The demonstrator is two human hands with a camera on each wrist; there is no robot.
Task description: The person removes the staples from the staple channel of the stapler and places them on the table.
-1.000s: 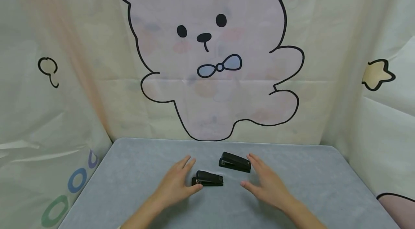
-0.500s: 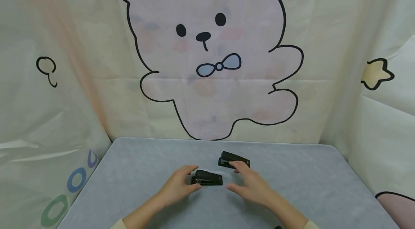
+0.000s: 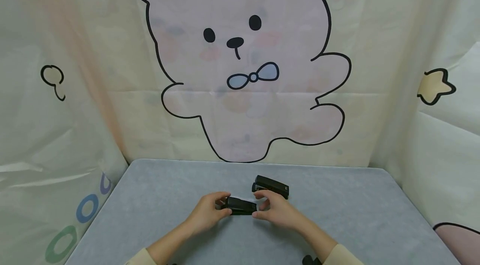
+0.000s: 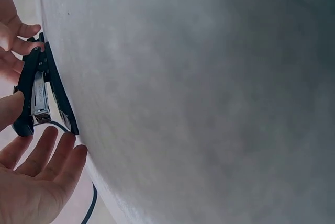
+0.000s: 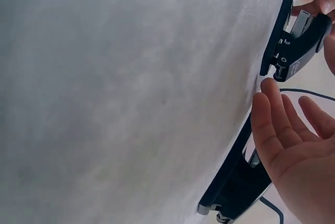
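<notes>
Set well back, the head view looks forward and down from the near side, over the table (image 3: 157,198) toward the printed backdrop (image 3: 375,61). The left wrist view sits close and low by the left hand (image 4: 39,187), rolled so the table fills its right; the right wrist view, equally near the right hand (image 5: 301,161), rolls the opposite way. All three share the nearer black stapler (image 3: 241,206).

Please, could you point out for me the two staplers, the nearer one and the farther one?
Nearer stapler (image 3: 241,206): head view, middle of its black upper arm.
Farther stapler (image 3: 271,184): head view, middle of its black upper arm.
</notes>
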